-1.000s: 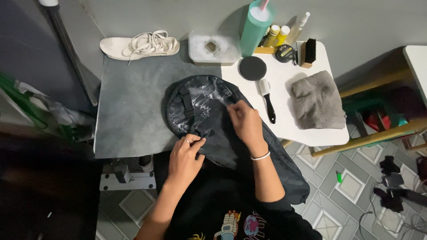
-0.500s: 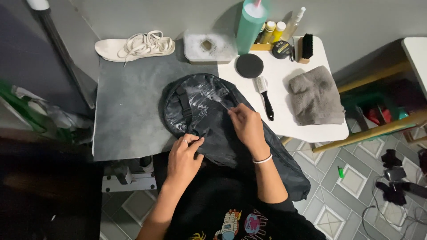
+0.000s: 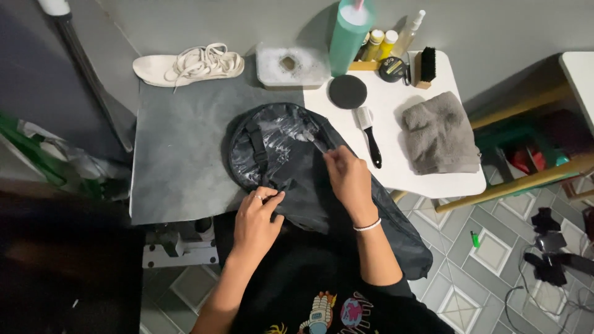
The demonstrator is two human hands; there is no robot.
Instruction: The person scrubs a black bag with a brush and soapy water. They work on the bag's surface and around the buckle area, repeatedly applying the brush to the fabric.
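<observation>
Two hands on one black bag [image 3: 278, 154], lying half on grey surface [image 3: 179, 161], half hanging toward lap. Soft, limp fabric, wet and soapy on top, so probably slippery and light; best gripped by strap or seam. Left hand [image 3: 257, 222] fingers pinching fabric edge near strap. Right hand [image 3: 348, 179] fingers closed around small brush [image 3: 312, 141], bristles on foamy patch. Beyond: tub [image 3: 291, 67] full of suds, something dark sitting in them; green bottle [image 3: 348, 34] looks well filled; towel [image 3: 439, 133], shoe [image 3: 189, 64].

Right hand [image 3: 348, 179] brushes black bag [image 3: 278, 154]; left hand [image 3: 257, 216] grips it.
</observation>
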